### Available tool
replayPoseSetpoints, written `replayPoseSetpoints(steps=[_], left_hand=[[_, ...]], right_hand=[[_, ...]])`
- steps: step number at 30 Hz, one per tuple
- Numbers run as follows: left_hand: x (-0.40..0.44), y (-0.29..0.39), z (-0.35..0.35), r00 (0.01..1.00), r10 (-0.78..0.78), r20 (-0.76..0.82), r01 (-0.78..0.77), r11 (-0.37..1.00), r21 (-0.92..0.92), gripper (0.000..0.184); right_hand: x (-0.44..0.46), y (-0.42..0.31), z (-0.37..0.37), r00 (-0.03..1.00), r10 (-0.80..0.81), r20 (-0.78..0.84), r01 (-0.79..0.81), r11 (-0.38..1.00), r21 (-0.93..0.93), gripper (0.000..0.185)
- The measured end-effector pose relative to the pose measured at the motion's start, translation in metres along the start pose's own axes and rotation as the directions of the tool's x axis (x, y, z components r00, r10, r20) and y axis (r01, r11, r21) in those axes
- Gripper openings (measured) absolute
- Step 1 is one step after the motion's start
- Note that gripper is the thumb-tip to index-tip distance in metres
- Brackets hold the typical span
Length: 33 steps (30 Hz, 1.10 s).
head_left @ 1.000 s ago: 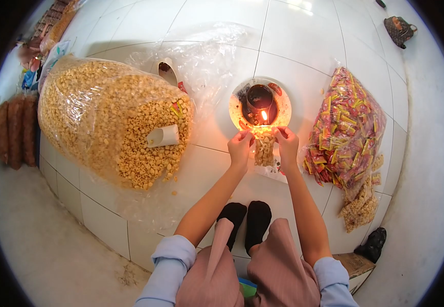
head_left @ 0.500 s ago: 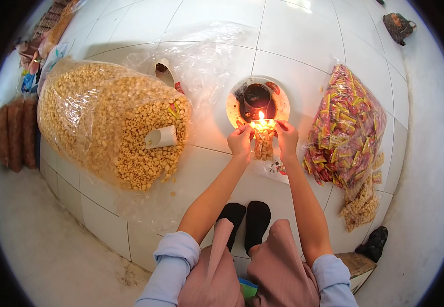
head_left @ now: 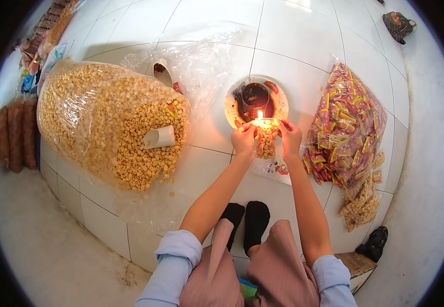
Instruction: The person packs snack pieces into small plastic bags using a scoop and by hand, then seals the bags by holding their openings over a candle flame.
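Observation:
A small clear bag of ring-shaped snacks [head_left: 266, 146] hangs by its top edge between my two hands. My left hand [head_left: 244, 138] pinches the upper left corner, and my right hand [head_left: 289, 137] pinches the upper right corner. Right at the bag's top edge burns a small flame [head_left: 260, 114], which lights the plastic orange. Behind it is a plate [head_left: 281, 105] with a dark round container [head_left: 255, 95] on it. Below the bag, a clear plastic packet with red print [head_left: 278, 166] lies on the floor.
A large open bag of snacks [head_left: 89, 102] with a white scoop [head_left: 159, 137] lies at left, another scoop [head_left: 162, 72] behind it. At right are a bag of red-yellow sachets [head_left: 344, 128], small filled bags [head_left: 361, 207] and a black bag [head_left: 375, 243].
My hands and the small bag have shifted slightly; the bag's top edge is now level with the flame. Both hands keep their pinch on the corners.

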State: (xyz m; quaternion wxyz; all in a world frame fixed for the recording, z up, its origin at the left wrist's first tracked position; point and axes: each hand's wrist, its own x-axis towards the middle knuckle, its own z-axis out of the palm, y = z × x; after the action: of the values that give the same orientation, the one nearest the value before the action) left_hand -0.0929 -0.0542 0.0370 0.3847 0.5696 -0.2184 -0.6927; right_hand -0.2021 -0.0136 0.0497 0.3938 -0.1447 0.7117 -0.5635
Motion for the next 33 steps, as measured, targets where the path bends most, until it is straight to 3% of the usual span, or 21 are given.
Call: replayPoseSetpoints(steps=[5, 12, 14, 18, 20, 24, 25, 26, 27, 29, 33], left_hand=[[-0.002, -0.002, 0.007, 0.999, 0.035, -0.015, -0.035, 0.999, 0.008, 0.013], [-0.006, 0.002, 0.007, 1.000, -0.014, -0.012, 0.015, 0.998, 0.062, 0.011], [-0.007, 0.004, 0.000, 1.000, -0.011, -0.029, 0.009, 0.998, -0.063, 0.011], [-0.018, 0.014, -0.020, 1.000, -0.026, -0.010, 0.025, 0.994, -0.109, 0.013], [-0.035, 0.026, -0.027, 0.998, 0.058, 0.033, -0.057, 0.997, -0.056, 0.018], [-0.088, 0.066, -0.031, 0.937, 0.271, 0.222, -0.252, 0.962, -0.107, 0.020], [-0.104, 0.082, -0.027, 0.866, 0.433, 0.251, -0.475, 0.869, 0.139, 0.019], [-0.117, 0.095, -0.026, 0.760, 0.569, 0.314, -0.650, 0.669, 0.361, 0.018], [-0.124, 0.102, -0.031, 0.745, 0.587, 0.318, -0.667, 0.660, 0.346, 0.018], [-0.136, 0.117, -0.039, 0.582, 0.569, 0.580, -0.806, 0.499, 0.319, 0.020], [-0.185, 0.152, -0.047, 0.512, 0.614, 0.600, -0.853, 0.447, 0.269, 0.020]], right_hand=[[0.001, 0.004, -0.005, 0.997, -0.021, -0.073, 0.025, 0.998, 0.060, 0.020], [0.000, 0.000, -0.005, 0.999, 0.015, -0.034, -0.014, 1.000, 0.025, 0.019], [-0.001, 0.001, 0.001, 1.000, 0.004, 0.016, -0.003, 1.000, -0.016, 0.019], [-0.018, -0.003, 0.013, 0.998, -0.022, 0.066, 0.020, 1.000, 0.018, 0.019], [-0.041, -0.026, 0.012, 0.994, -0.103, 0.039, 0.106, 0.989, -0.103, 0.017], [-0.085, -0.066, -0.003, 0.967, -0.230, 0.110, 0.234, 0.972, -0.026, 0.015], [-0.099, -0.080, -0.006, 0.960, -0.248, 0.129, 0.257, 0.965, -0.060, 0.014], [-0.111, -0.092, -0.009, 0.952, -0.268, 0.151, 0.283, 0.955, -0.093, 0.013], [-0.123, -0.101, -0.013, 0.944, -0.292, 0.152, 0.307, 0.948, -0.087, 0.013], [-0.146, -0.121, -0.021, 0.901, -0.388, 0.195, 0.402, 0.915, -0.038, 0.013], [-0.187, -0.160, -0.033, 0.815, -0.549, 0.187, 0.556, 0.831, 0.014, 0.011]])
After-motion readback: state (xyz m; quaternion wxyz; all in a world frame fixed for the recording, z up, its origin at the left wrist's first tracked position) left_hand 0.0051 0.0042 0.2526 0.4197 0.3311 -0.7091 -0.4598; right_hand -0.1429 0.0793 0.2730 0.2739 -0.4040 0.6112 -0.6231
